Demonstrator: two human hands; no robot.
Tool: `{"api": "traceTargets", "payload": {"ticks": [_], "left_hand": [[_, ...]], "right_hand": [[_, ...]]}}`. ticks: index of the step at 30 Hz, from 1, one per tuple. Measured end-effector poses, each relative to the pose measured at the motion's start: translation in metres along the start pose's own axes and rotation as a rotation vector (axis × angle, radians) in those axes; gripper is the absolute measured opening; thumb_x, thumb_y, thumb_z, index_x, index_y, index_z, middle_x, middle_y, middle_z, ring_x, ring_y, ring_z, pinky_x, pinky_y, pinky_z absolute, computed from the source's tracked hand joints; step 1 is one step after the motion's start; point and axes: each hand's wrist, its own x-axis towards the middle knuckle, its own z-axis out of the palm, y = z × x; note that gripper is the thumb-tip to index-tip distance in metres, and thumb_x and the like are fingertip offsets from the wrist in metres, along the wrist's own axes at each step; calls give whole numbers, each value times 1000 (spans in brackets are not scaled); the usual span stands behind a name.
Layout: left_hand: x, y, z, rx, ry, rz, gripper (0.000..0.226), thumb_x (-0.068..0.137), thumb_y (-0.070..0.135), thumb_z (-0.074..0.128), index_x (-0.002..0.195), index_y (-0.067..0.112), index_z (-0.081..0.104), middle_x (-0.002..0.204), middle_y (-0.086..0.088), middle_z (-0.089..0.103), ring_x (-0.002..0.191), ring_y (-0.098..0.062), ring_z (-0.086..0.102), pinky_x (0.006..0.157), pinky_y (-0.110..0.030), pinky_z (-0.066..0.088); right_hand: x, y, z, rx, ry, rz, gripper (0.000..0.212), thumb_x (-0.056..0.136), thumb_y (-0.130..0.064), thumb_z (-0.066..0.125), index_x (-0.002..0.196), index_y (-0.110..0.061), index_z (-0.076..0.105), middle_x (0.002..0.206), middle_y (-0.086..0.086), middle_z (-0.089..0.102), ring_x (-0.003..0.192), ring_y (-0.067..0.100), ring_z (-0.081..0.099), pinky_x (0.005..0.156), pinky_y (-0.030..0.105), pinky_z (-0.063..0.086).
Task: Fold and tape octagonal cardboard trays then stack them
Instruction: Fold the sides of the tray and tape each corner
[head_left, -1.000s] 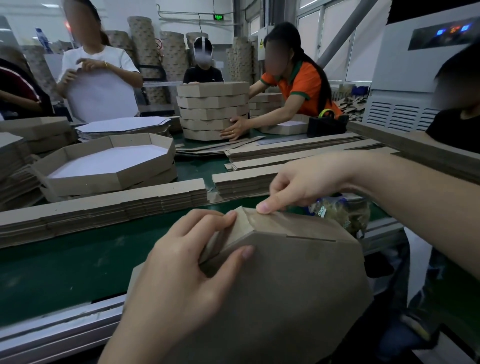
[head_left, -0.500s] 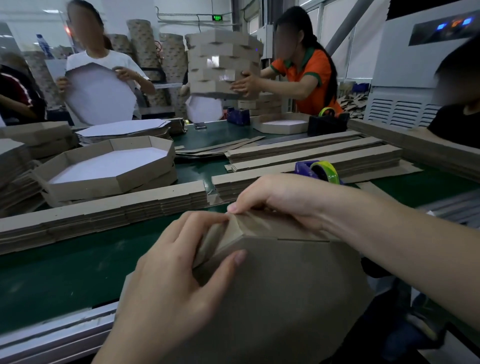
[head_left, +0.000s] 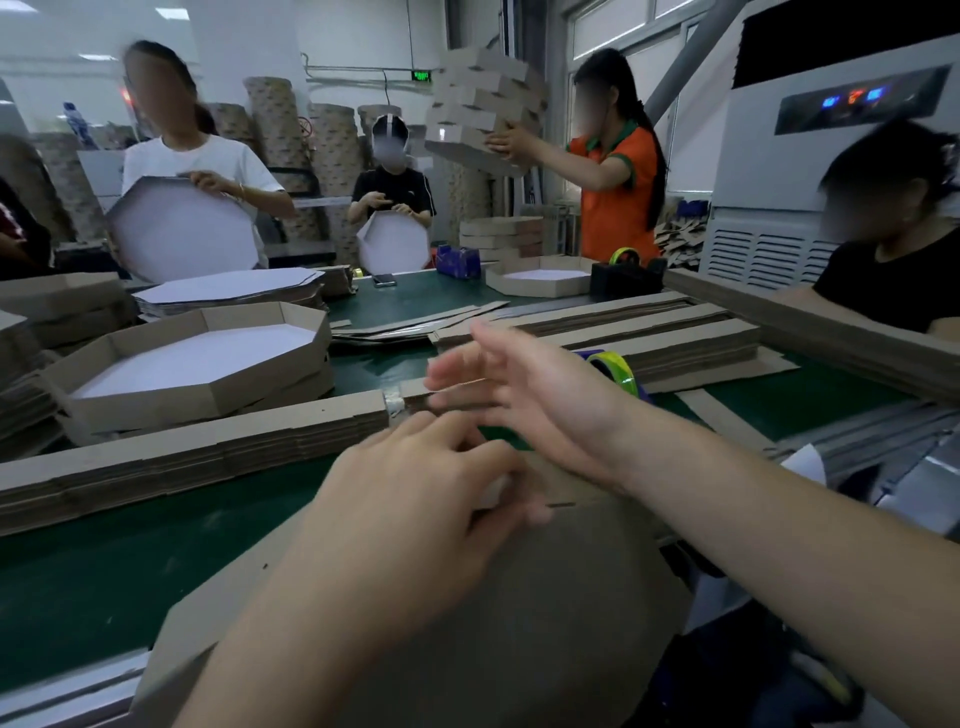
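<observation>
A brown octagonal cardboard tray stands tilted against the table's near edge, its plain underside facing me. My left hand grips the tray's upper folded edge, fingers curled over the flap. My right hand hovers blurred above and beyond that edge, fingers spread and holding nothing. Just behind my right wrist sits a tape dispenser with a yellow-green roll.
A finished tray with a white inside lies left on the green belt. Flat cardboard strips are stacked across the middle and to the right. Several people work opposite; one in orange lifts a stack of trays.
My right hand has let go of the tray's top corner and lifted forward, opening. My left hand keeps its grip. The person in orange has raised the tray stack higher.
</observation>
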Motion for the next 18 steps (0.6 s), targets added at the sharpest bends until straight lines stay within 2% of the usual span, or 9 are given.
{"api": "traceTargets", "payload": {"ticks": [2, 3, 5, 7, 9, 11, 12, 14, 18], "left_hand": [[-5, -2, -5, -24, -15, 25, 49, 84, 69, 26, 99, 43, 65, 98, 19, 62, 92, -11, 60, 63, -25, 40], [-8, -4, -8, -29, 18, 32, 44, 85, 66, 31, 95, 42, 67, 95, 19, 62, 87, -11, 62, 60, -26, 43], [-16, -10, -11, -42, 106, 23, 37, 85, 62, 38, 94, 43, 68, 94, 20, 63, 85, -11, 63, 55, -29, 49], [-23, -16, -14, -99, 171, -12, 35, 85, 62, 42, 98, 43, 69, 98, 21, 62, 88, -9, 63, 56, -36, 54], [-33, -22, -12, -209, 263, -41, 34, 85, 59, 47, 102, 41, 70, 103, 20, 62, 94, -9, 63, 64, -40, 55], [-43, -25, -7, -307, 315, -69, 34, 85, 55, 50, 106, 38, 70, 107, 16, 63, 100, -12, 63, 72, -40, 54], [-47, -25, -4, -334, 340, -82, 34, 85, 54, 51, 108, 37, 70, 108, 14, 63, 101, -13, 63, 75, -38, 53], [-55, -26, 3, -357, 376, -104, 33, 85, 49, 52, 109, 32, 70, 109, 8, 64, 101, -15, 63, 79, -34, 49], [-70, -26, 19, -417, 414, -162, 35, 84, 41, 54, 108, 22, 71, 110, 1, 65, 101, -16, 62, 85, -19, 45]], "right_hand": [[-11, 4, -16, -312, 51, -21, 45, 102, -44, 34, 102, -19, 71, 110, -2, 71, 109, 14, 63, 104, 41, 45], [-18, 6, -24, -385, 29, -1, 45, 101, -46, 32, 102, -24, 71, 107, -7, 72, 105, 10, 64, 99, 36, 47], [-32, 11, -38, -459, -34, 83, 46, 93, -58, 32, 95, -34, 71, 93, -18, 72, 89, -4, 65, 78, 17, 47], [-43, 15, -46, -519, -34, 135, 44, 81, -68, 35, 78, -45, 72, 78, -24, 70, 73, -12, 62, 64, 10, 43], [-48, 17, -54, -534, -33, 112, 46, 80, -68, 36, 75, -42, 74, 78, -20, 71, 73, -7, 64, 68, 11, 46], [-49, 15, -60, -549, -40, 96, 53, 83, -67, 35, 84, -31, 74, 87, -12, 73, 81, 2, 65, 75, 17, 47], [-50, 13, -63, -572, -34, 106, 54, 84, -69, 36, 86, -31, 74, 89, -12, 73, 83, 2, 65, 76, 20, 46], [-52, 10, -68, -641, -23, 116, 52, 84, -74, 40, 85, -34, 73, 89, -15, 71, 83, -2, 64, 75, 20, 41], [-56, 10, -69, -760, -27, 51, 35, 73, -72, 49, 81, -43, 65, 84, -20, 65, 79, -6, 59, 70, 16, 38]]}}
